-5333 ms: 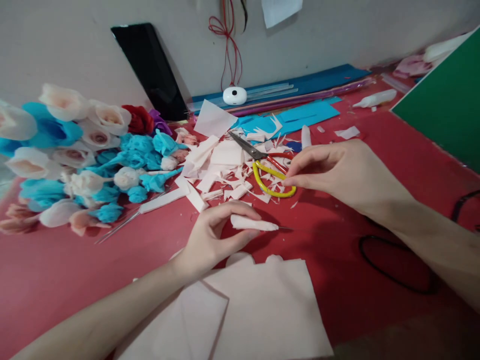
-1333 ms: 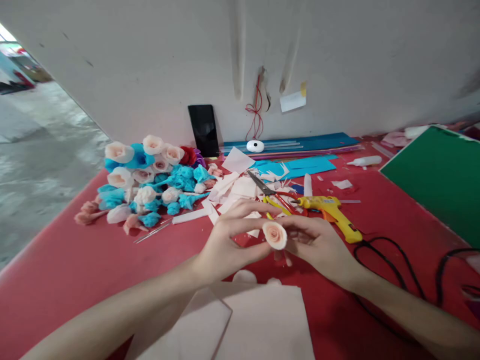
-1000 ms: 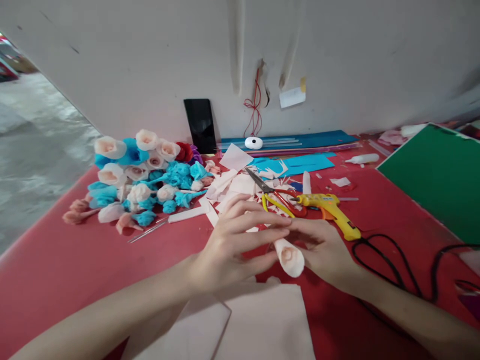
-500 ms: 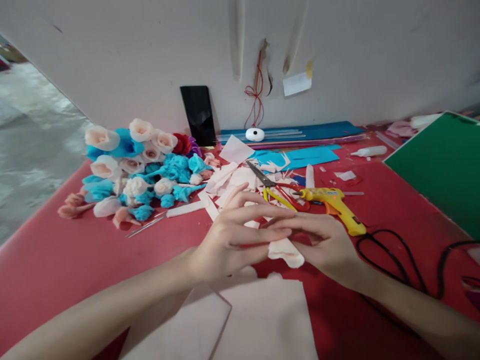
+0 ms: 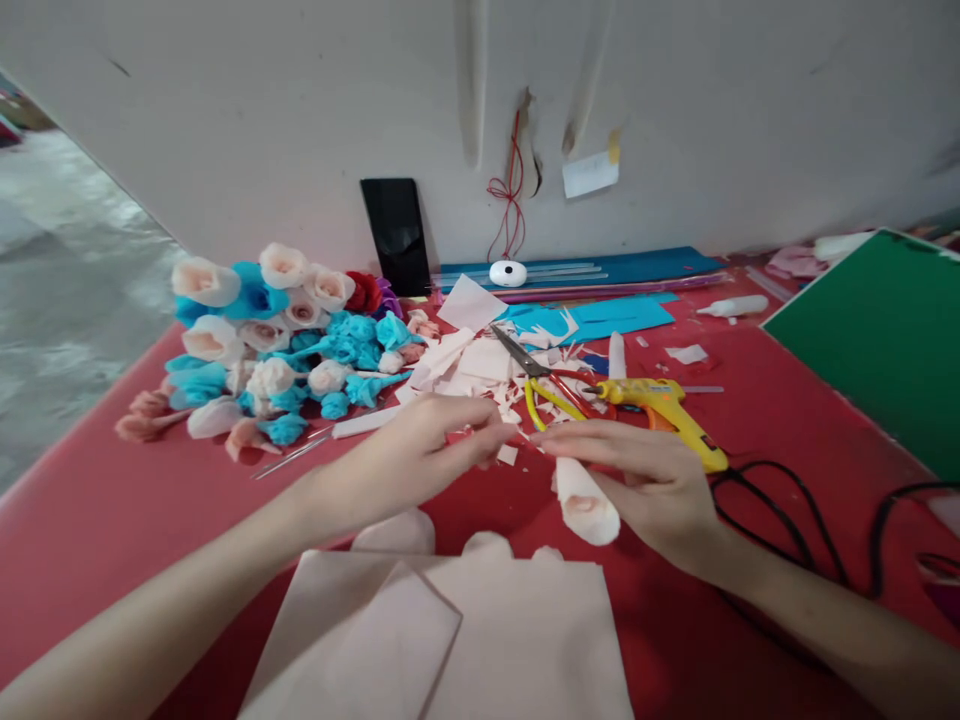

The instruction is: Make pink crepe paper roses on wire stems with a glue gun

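Note:
My right hand [image 5: 649, 475] holds a pale pink rolled paper flower [image 5: 589, 508] between thumb and fingers, its flared open end tilted down toward me. Just left of it, my left hand [image 5: 442, 445] has its thumb and fingers drawn together in a pinch near the right fingertips. Whatever is in that pinch, if anything, is hidden or too small to make out. Below both hands lie pale pink paper sheets [image 5: 540, 630], one of them folded on top. Rounded paper petals [image 5: 396, 530] poke out past their far edge.
Paper flowers [image 5: 277, 350] in white, blue and pink are heaped at the left. Ahead lie paper scraps [image 5: 480, 360], scissors [image 5: 536, 370] and a yellow glue gun [image 5: 664, 405] with a black cord. A phone [image 5: 396, 238] leans on the wall; a green board [image 5: 877, 340] stands right.
My left hand has moved left and off the flower, its fingers folding from stretched out to pinched. The flower stays in my right hand, its open end now more visible.

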A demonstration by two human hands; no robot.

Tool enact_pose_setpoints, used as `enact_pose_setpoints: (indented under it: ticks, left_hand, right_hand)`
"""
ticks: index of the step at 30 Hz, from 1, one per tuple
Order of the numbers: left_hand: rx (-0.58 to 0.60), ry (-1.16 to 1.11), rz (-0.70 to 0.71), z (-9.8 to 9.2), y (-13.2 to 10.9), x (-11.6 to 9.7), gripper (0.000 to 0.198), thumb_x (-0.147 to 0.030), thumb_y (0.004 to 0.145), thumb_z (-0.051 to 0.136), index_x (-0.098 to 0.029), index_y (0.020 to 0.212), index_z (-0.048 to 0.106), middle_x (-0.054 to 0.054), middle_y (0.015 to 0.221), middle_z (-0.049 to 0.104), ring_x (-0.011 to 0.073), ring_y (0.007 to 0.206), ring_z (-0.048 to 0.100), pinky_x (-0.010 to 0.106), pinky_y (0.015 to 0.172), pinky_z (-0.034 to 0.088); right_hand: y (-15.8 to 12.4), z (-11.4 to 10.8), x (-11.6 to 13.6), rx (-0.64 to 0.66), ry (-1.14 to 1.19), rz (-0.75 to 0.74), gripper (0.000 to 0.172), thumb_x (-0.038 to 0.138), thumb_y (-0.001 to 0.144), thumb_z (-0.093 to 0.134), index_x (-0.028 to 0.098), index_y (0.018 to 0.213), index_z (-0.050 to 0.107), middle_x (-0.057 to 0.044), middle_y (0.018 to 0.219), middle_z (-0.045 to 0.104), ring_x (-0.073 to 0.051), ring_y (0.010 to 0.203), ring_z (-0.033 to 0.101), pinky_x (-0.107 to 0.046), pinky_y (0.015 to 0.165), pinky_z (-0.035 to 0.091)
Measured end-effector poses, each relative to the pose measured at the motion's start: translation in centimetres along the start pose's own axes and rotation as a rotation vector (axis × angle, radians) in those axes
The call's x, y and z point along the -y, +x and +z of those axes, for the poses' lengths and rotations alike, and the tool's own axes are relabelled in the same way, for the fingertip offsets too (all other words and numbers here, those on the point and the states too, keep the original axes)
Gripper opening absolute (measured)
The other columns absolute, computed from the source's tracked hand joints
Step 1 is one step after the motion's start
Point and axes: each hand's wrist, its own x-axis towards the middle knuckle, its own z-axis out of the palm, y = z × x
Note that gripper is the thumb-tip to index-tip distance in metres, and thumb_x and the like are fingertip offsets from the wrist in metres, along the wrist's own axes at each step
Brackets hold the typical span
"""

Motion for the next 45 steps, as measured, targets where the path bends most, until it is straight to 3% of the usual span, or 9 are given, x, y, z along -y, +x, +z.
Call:
enact_pose_setpoints:
  ticks: [2,4,6,12,17,26,31,36,45]
  left_hand:
    - [0.169,0.055,-0.089,-0.2,-0.1,0.0,0.021,-0.023,0.091,0.034,-0.019,0.078,0.05,-0.003,0.072,0.058,0.0101,0.065,0.053,0.021,0.059,0.04]
    - [0.304,0.086,-0.053,0.5,-0.1,0.1,0.014,-0.017,0.087,0.037,-0.021,0.089,0.051,-0.002,0.082,0.061,0.0113,0.071,0.056,0.022,0.061,0.04]
    - [0.416,0.148,-0.017,1.7,-0.2,0.4,0.01,-0.017,0.082,0.045,-0.019,0.084,0.054,-0.001,0.088,0.062,0.011,0.068,0.056,0.022,0.06,0.04]
    - [0.362,0.193,0.036,4.0,-0.5,1.6,0.016,-0.012,0.07,0.05,-0.019,0.08,0.06,0.0,0.087,0.064,0.0136,0.074,0.058,0.022,0.064,0.041]
    - [0.392,0.166,0.045,3.6,-0.4,1.6,0.015,-0.011,0.069,0.053,-0.019,0.077,0.062,-0.001,0.082,0.065,0.0121,0.069,0.059,0.021,0.06,0.041]
    - [0.42,0.169,0.089,3.6,-0.2,1.4,0.015,-0.008,0.07,0.053,-0.017,0.075,0.064,-0.001,0.079,0.067,0.0114,0.07,0.058,0.019,0.061,0.039]
    - [0.452,0.245,0.045,3.3,-0.2,1.2,0.012,-0.01,0.071,0.052,-0.018,0.07,0.062,-0.001,0.069,0.065,0.0118,0.064,0.054,0.021,0.057,0.036]
    - [0.494,0.176,0.08,3.2,0.0,1.6,0.015,-0.012,0.075,0.051,-0.02,0.079,0.063,-0.001,0.075,0.066,0.0115,0.068,0.057,0.021,0.062,0.039]
    - [0.479,0.168,0.101,3.3,0.1,2.2,0.014,-0.009,0.071,0.056,-0.019,0.076,0.064,-0.001,0.075,0.066,0.0116,0.068,0.057,0.02,0.062,0.04]
  right_hand:
    - [0.0,0.0,0.0,-0.013,0.026,0.03,0.026,0.0,0.074,0.059,0.018,0.092,0.067,-0.002,0.09,0.067,-0.009,0.086,0.062,-0.015,0.08,0.051]
    - [0.0,-0.1,0.0,-0.008,0.057,0.094,0.024,0.003,0.074,0.061,0.019,0.09,0.067,-0.001,0.09,0.067,-0.01,0.085,0.063,-0.016,0.078,0.052]
    - [0.0,-0.1,0.1,0.005,0.09,0.177,0.02,0.008,0.074,0.062,0.022,0.088,0.067,0.001,0.09,0.067,-0.011,0.086,0.063,-0.016,0.073,0.053]
    - [-0.4,-0.1,0.2,0.023,0.167,0.358,0.014,0.015,0.077,0.061,0.024,0.087,0.066,0.001,0.091,0.065,-0.012,0.081,0.063,-0.02,0.07,0.055]
    - [-0.5,0.0,0.0,-0.016,0.137,0.35,0.012,0.016,0.075,0.064,0.022,0.085,0.066,0.0,0.088,0.065,-0.013,0.08,0.062,-0.02,0.062,0.053]
    - [-0.3,0.2,0.1,-0.115,-0.01,0.328,0.007,0.016,0.071,0.066,0.02,0.075,0.064,0.0,0.077,0.065,-0.01,0.061,0.057,-0.018,0.047,0.045]
    - [-0.4,0.1,0.0,-0.094,-0.018,0.319,0.003,0.019,0.074,0.064,0.02,0.077,0.064,-0.001,0.079,0.065,-0.011,0.064,0.058,-0.018,0.049,0.046]
    - [-0.7,0.1,-0.4,-0.088,-0.039,0.342,0.008,0.02,0.073,0.065,0.023,0.081,0.064,0.0,0.085,0.064,-0.013,0.075,0.06,-0.018,0.049,0.045]
    - [-0.5,0.1,-0.1,-0.066,-0.017,0.354,0.006,0.02,0.074,0.064,0.024,0.079,0.062,0.002,0.085,0.063,-0.01,0.068,0.059,-0.018,0.048,0.045]
